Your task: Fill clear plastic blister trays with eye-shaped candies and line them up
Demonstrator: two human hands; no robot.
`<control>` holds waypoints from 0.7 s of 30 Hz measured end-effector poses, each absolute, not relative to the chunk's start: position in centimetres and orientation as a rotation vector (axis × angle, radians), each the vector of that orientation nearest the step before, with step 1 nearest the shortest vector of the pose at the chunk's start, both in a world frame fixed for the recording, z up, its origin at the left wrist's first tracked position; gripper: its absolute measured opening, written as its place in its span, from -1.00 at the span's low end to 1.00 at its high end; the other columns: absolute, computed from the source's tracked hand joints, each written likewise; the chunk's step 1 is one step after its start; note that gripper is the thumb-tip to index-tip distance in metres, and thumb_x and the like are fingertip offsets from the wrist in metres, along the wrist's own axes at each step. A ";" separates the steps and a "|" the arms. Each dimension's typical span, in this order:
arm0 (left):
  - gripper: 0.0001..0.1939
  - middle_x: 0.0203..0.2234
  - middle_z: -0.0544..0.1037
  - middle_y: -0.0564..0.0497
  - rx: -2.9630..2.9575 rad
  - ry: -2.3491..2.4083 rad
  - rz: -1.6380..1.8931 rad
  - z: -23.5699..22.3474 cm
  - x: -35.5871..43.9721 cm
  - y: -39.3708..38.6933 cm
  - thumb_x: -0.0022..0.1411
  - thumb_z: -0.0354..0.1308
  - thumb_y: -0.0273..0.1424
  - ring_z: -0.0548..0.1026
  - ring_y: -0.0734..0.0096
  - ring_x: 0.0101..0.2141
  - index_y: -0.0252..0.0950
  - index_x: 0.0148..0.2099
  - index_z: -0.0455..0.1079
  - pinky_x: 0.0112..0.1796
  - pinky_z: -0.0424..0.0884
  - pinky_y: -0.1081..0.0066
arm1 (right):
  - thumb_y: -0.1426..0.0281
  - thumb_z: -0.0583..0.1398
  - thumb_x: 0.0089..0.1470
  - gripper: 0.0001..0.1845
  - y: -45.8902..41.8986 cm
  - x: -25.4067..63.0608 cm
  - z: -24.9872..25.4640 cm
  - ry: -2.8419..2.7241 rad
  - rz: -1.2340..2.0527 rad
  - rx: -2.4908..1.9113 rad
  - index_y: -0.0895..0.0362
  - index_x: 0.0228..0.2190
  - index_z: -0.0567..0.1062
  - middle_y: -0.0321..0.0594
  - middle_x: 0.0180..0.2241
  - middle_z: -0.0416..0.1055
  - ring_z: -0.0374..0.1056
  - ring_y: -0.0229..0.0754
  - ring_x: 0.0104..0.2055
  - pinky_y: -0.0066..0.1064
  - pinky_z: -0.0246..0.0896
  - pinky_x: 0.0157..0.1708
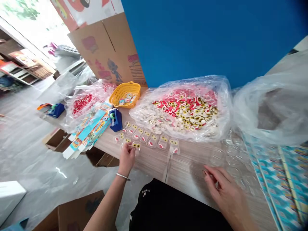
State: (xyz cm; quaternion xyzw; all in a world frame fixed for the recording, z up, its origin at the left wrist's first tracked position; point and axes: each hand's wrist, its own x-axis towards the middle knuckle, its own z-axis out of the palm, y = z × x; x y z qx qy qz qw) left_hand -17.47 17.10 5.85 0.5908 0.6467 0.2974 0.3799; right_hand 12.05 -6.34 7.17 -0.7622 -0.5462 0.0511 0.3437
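Pinching a filled clear tray [137, 147] beside the packed trays [153, 140]: left hand [127, 156], fingers narrow. Right hand [225, 191] is showing loosely parted fingers near empty clear trays [218, 156]. Bulky plastic bag [222, 107] of eye-printed pieces [192, 115] is bordering the packed trays behind; blue tape dispenser [116, 120] is standing between them and printed cartons [92, 126].

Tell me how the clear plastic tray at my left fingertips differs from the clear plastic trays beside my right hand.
The left tray shows two yellow-and-black eye pieces; the right trays show none. The left tray sits at your left hand, among filled trays; the right trays lie grouped by your right hand. Both kinds are see-through.
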 end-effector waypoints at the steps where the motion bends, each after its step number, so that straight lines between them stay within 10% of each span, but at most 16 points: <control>1: -0.64 -0.56 0.43 0.10 1.536 1.700 0.732 5.6 -18.9 17.6 0.08 0.16 -0.28 0.40 0.37 -0.53 -0.32 -0.08 0.33 -0.43 0.31 0.39 | 0.21 0.06 0.35 -0.68 -6.2 11.7 7.0 -1.437 0.154 -1.982 0.10 -0.09 0.51 -0.19 -0.19 0.50 0.47 -0.23 -0.32 -0.43 0.37 -0.38; 21: -0.68 -0.28 0.58 -0.12 2.046 2.091 0.400 5.1 -21.2 20.7 0.23 0.08 -0.17 0.53 0.04 -0.22 -0.22 -0.13 0.53 -0.14 0.41 0.15 | 0.35 0.04 0.35 -0.72 -6.0 11.0 8.1 -1.448 0.286 -2.015 0.11 -0.08 0.51 -0.15 -0.19 0.50 0.50 -0.20 -0.26 -0.40 0.44 -0.27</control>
